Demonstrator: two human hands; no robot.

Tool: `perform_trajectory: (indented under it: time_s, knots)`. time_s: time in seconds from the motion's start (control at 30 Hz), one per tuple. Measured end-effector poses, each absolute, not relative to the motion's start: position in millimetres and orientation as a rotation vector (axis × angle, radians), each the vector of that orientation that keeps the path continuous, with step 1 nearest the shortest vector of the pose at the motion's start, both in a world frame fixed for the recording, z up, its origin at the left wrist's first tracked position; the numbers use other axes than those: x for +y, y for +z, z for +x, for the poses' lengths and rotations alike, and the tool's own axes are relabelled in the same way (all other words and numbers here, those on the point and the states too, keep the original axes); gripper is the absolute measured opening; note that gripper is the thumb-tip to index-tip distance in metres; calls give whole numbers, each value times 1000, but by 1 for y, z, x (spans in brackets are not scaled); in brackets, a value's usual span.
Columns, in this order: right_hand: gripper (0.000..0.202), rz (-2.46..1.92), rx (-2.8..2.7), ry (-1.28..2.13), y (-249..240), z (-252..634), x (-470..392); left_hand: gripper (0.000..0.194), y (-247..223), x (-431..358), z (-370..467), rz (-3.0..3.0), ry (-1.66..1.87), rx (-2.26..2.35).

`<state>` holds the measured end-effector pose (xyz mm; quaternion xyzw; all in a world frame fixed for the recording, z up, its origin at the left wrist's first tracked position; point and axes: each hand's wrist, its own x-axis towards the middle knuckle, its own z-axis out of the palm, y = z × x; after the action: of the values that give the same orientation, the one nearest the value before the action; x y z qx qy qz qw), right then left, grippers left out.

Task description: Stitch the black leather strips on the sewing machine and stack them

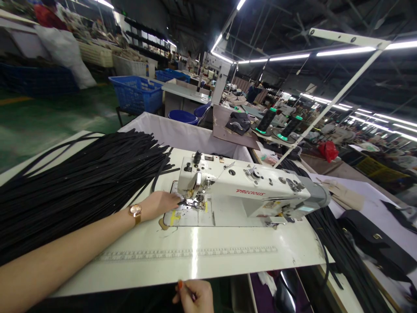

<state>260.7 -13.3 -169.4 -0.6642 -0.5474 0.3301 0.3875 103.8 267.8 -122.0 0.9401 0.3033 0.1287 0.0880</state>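
Observation:
My left hand (164,202), a watch on its wrist, reaches across to the needle area of a white sewing machine (224,187). Its fingers are closed on the end of a black strap (181,203) at the presser foot (194,203). Left of the machine, a thick pile of long black straps (81,174) covers the table. In front of the table's near edge, low in the view, is my right hand (195,296). Its fingers are curled together, with a small orange-red spot by the thumb; what they hold, if anything, I cannot make out.
A printed ruler (189,252) runs along the white tabletop (156,274). Two black thread cones (266,119) stand behind the machine. More black straps (345,252) hang at the right, beside black bag pieces (374,237). A blue crate (137,93) stands beyond the table.

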Motion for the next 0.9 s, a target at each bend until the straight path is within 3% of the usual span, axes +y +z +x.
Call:
perform_trajectory:
  time_s: [0.5,0.73,0.9]
  knots:
    - [52,-1674,-1354,875,-163,260,-14,23,-111,216,137,2784,154,1178]
    - [57,-1683,-1297,872,-156,257,-16,22,-94,197,145,2737,144,1239]
    - [54,-1593,-1209,988,-146,253,-20,29,-96,118,106,2780,94,1152]
